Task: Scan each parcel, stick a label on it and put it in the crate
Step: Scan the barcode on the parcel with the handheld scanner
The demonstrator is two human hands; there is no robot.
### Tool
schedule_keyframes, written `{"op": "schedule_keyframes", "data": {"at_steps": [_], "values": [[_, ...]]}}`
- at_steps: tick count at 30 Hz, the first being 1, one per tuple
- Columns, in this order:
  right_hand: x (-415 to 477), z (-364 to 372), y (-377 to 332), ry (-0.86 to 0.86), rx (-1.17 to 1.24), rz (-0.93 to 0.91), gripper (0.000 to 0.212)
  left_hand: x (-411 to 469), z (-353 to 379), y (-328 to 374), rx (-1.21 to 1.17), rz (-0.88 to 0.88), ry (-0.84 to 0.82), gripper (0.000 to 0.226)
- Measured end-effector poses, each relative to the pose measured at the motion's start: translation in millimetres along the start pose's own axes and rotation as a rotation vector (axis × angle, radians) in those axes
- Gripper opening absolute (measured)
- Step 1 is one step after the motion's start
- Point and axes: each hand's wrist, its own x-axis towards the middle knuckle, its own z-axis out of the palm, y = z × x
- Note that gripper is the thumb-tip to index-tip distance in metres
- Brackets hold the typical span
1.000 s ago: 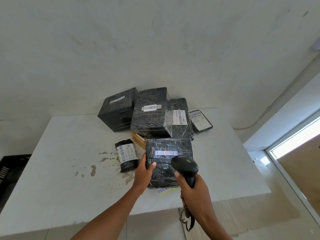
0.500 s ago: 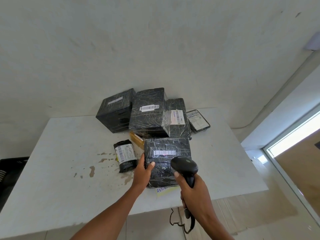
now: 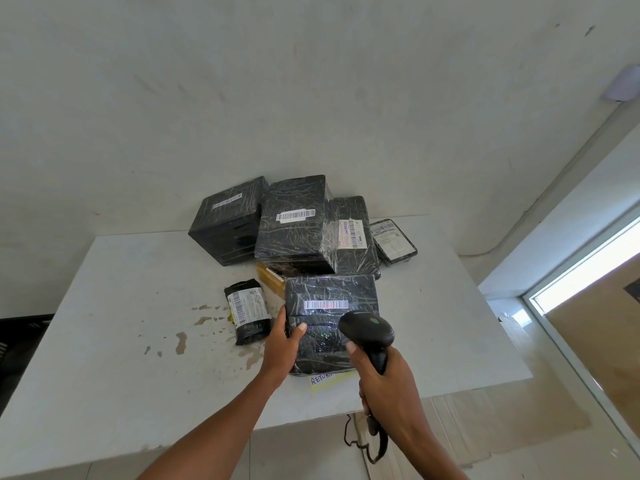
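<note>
Left hand (image 3: 282, 344) grips left edge of black wrapped parcel (image 3: 332, 341), thumb on top; parcel lies flat at front of white table (image 3: 104, 341). Right hand (image 3: 388, 386) clasps handle of black barcode scanner (image 3: 367, 332), head held over parcel, facing white barcode strip (image 3: 325, 304) tinged red. Yellow note (image 3: 329, 381) pokes out beneath parcel's near edge. Small black pouch (image 3: 247, 311) lies just left. More wrapped parcels (image 3: 294, 230) piled behind, by wall. Black crate (image 3: 17, 341) partly visible at far left, beside table.

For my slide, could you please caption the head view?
Left hand holds a wrapped parcel; right hand aims the scanner at its barcode.
</note>
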Motion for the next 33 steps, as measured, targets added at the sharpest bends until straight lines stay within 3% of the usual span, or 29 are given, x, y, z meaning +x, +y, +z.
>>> {"op": "schedule_keyframes", "data": {"at_steps": [18,22,33], "values": [[-2.8,-1.6,-3.0,0.006,0.032,-0.023,0.036,-0.3,-1.5,0.6,-0.008,0.008,-0.007,0.063],[-4.4,-0.3,-1.2,0.029,0.049,-0.031,0.025,-0.5,-1.4,0.4,-0.005,0.006,-0.006,0.064],[-1.5,1.6,-2.4,0.035,0.055,-0.037,0.020,-0.7,-2.9,0.5,0.000,0.000,-0.010,0.066]]}}
